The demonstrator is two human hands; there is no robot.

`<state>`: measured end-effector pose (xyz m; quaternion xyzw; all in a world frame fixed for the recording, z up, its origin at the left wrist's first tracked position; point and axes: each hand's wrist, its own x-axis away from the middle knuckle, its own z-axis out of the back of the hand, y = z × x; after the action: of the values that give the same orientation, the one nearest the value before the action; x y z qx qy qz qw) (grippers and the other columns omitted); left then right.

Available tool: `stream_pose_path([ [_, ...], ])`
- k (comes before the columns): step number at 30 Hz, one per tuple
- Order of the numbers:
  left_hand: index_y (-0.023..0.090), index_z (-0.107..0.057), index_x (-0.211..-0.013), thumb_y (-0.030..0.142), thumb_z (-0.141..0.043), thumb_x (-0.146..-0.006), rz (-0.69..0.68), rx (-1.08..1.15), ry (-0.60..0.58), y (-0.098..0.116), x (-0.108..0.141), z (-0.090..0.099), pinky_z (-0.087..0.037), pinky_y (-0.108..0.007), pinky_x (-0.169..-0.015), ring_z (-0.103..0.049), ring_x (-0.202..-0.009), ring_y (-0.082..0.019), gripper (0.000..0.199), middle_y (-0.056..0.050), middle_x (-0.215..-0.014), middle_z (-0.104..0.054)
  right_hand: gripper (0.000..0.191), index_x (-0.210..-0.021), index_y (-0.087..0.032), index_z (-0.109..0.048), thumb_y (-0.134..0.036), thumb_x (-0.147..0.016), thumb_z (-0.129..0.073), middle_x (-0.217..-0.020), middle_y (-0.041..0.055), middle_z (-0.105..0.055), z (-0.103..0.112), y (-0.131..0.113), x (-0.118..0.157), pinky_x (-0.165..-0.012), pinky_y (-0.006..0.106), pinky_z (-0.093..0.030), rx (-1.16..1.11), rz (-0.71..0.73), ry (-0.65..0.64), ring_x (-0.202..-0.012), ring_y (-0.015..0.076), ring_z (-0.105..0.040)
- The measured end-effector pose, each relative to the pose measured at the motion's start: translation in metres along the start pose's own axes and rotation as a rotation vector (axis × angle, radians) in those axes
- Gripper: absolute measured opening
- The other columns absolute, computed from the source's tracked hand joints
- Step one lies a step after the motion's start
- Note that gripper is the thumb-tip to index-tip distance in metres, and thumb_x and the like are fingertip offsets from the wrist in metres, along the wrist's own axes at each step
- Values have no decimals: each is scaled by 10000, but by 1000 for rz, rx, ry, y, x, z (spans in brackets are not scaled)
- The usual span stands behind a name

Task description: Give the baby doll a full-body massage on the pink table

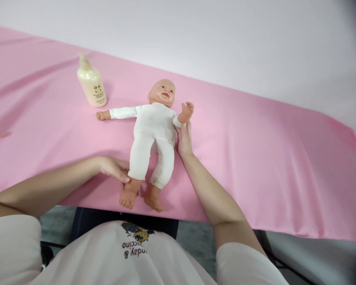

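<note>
Pink cloth [255, 158]: doll [152, 134] btwn 2 hands; shirt [136, 241] txt partly readable.

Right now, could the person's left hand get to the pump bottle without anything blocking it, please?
Probably yes: the left hand rests by the doll's leg, and only bare pink cloth lies between it and the pump bottle.

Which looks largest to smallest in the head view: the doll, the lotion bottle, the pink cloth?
1. pink cloth, spread across the whole table
2. doll, lying on its back
3. lotion bottle, upright and farther from the camera, yet clearly smaller
</note>
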<state>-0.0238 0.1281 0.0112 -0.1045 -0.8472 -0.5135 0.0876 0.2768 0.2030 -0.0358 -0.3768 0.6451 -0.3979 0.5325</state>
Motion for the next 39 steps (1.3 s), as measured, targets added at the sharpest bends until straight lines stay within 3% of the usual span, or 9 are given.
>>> stream_pose_path([
  [6, 133, -659, -1243, 636, -695, -884, -291, 207, 189, -4, -8, -1, -553, -407, -987, -738, -1019, -282, 619, -127, -1042, -771, 558, -1473, -352, -480, -660, -1007, -466, -1592, 27, -461, 5, -4, 5, -1334, 564, -214, 232, 185, -174, -1543, 251, -365],
  [10, 145, -681, -1183, 670, -659, -896, -325, 325, 287, -10, -14, 7, -535, -390, -987, -718, -991, -250, 599, -85, -984, -755, 544, -1478, -361, -469, -656, -1023, -421, -1594, 28, -444, 9, -5, 5, -1332, 565, -223, 321, 230, -242, -1536, 253, -364],
  [17, 147, -701, -1178, 632, -668, -911, -294, 365, 326, -14, -16, 8, -505, -407, -1068, -714, -1005, -233, 554, -81, -1040, -758, 498, -1422, -350, -528, -612, -999, -516, -1614, 43, -411, 11, -10, 7, -1325, 579, -231, 432, 277, -365, -1547, 272, -339],
  [20, 159, -702, -1210, 567, -673, -935, -258, 275, 272, -7, -12, 4, -512, -370, -1060, -715, -1057, -234, 493, -93, -1098, -767, 519, -1408, -341, -539, -635, -980, -539, -1597, 48, -439, 9, -9, 8, -1324, 562, -242, 374, 243, -331, -1544, 267, -352],
  [25, 180, -676, -1321, 466, -733, -917, -62, 84, 75, -4, -2, 5, -556, -302, -992, -710, -1142, -239, 498, -98, -1258, -741, 626, -1453, -326, -465, -722, -968, -472, -1584, 58, -468, 2, -4, 4, -1295, 525, -327, 129, 96, -112, -1515, 240, -420],
  [28, 197, -666, -1357, 484, -746, -900, 29, 12, 45, -5, 3, 9, -581, -292, -956, -706, -1171, -250, 546, -89, -1271, -738, 678, -1454, -321, -438, -769, -945, -447, -1549, 78, -500, 3, 4, -2, -1261, 517, -396, -5, 7, -20, -1463, 241, -500],
  [31, 215, -656, -1385, 522, -734, -898, 122, -30, 28, -2, 6, 9, -602, -312, -932, -712, -1165, -267, 581, -86, -1234, -751, 694, -1433, -293, -444, -776, -935, -442, -1496, 103, -545, 12, 17, -10, -1254, 535, -411, -120, -34, 32, -1382, 249, -587],
  [34, 225, -685, -1356, 623, -648, -922, 190, -55, -90, 5, 6, 5, -618, -349, -915, -724, -1141, -279, 590, -89, -1174, -767, 706, -1433, -268, -454, -770, -938, -421, -1484, 115, -555, 23, 30, -16, -1259, 574, -395, -185, -62, 53, -1344, 271, -624],
  [39, 232, -785, -1186, 801, -550, -868, 197, -99, -229, 8, 2, -1, -633, -385, -884, -708, -1180, -303, 693, -91, -1142, -758, 711, -1476, -287, -449, -770, -963, -353, -1496, 100, -545, 25, 31, -17, -1262, 582, -387, -154, -35, 5, -1369, 275, -606],
])
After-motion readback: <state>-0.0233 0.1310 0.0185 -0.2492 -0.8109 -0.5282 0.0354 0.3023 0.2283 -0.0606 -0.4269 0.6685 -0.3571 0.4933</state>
